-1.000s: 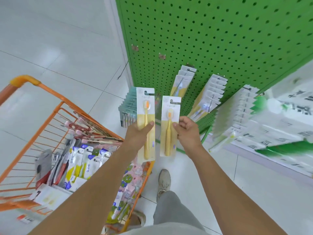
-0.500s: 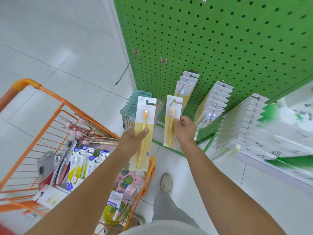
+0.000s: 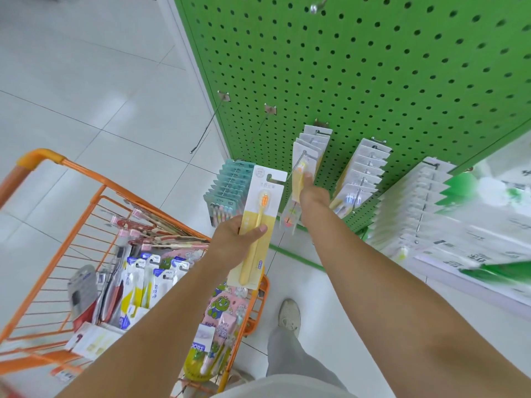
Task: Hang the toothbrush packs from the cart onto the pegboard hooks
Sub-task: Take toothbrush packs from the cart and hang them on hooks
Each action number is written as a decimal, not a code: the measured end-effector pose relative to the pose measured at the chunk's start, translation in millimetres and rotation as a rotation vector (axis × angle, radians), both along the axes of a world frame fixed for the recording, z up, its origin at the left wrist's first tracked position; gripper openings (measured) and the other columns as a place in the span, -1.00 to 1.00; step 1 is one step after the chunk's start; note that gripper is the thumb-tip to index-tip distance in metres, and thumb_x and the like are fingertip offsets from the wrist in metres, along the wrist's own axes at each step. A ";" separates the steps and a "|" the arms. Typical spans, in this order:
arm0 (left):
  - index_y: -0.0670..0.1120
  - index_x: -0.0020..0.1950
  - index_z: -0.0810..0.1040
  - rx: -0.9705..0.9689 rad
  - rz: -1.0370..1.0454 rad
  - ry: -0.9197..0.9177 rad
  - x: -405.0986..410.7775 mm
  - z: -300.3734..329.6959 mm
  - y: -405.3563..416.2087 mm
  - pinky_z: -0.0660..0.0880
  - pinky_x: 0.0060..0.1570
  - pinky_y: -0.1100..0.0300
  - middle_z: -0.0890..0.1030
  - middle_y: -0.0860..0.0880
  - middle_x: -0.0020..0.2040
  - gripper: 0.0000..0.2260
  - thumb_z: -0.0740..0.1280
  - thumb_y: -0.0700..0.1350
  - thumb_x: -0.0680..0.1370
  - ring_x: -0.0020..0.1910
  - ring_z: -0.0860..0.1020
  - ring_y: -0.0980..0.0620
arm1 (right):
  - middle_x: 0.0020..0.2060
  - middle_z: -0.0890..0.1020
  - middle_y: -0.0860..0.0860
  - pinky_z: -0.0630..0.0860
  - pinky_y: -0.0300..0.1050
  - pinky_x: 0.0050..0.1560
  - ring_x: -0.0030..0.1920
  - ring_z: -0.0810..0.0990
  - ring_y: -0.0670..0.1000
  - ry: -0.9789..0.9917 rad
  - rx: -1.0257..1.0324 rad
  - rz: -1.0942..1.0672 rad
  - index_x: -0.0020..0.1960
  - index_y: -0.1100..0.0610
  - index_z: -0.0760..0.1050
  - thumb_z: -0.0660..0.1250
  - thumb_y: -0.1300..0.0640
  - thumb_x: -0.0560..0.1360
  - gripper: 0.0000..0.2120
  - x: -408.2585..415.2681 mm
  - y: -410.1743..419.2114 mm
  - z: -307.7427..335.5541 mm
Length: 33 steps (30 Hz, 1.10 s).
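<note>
Item: toothbrush pack (image 3: 257, 222), yellow brush on a long white-and-yellow card with a hook-shaped slot cut at the top edge.

Location: held upright in the left hand (image 3: 234, 239), above the far corner of the orange cart (image 3: 86, 179) and just in front of the green pegboard (image 3: 359, 67). Thumb is pressed across the front of the card near its middle, fingers curled behind: a pinch on the pack.

Second pack (image 3: 300, 179): same kind, at the row of matching packs on a hook (image 3: 298, 162). The right hand (image 3: 313, 196) reaches to it, fingers at its lower part; whether they pinch it or merely push it cannot be told.

Handling, by judgement: very light; card thin and likely to bend if gripped at one end; plastic blister probably smooth. Best held at mid-card, leaving the slot free to slide over the wire.

Stock remaining: many assorted packs lie in the cart. Two bare hooks (image 3: 205, 127) stand to the left.
</note>
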<state>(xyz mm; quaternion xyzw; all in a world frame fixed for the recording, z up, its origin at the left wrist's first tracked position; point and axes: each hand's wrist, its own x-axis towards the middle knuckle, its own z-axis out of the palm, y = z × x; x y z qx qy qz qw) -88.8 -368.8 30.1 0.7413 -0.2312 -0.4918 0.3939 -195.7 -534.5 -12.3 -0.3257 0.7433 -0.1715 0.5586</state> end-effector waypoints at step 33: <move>-0.15 0.19 0.58 0.077 0.122 -0.126 -0.1 -10.0 8.1 0.48 -0.21 0.25 0.62 -0.07 0.05 -0.76 0.35 -0.04 0.60 -0.11 0.56 0.05 | -0.33 0.57 -0.04 0.52 -0.13 -0.20 -0.32 0.50 -0.09 0.037 -0.566 0.173 -0.13 0.21 0.58 0.32 0.24 0.58 -0.87 -21.8 16.5 -10.3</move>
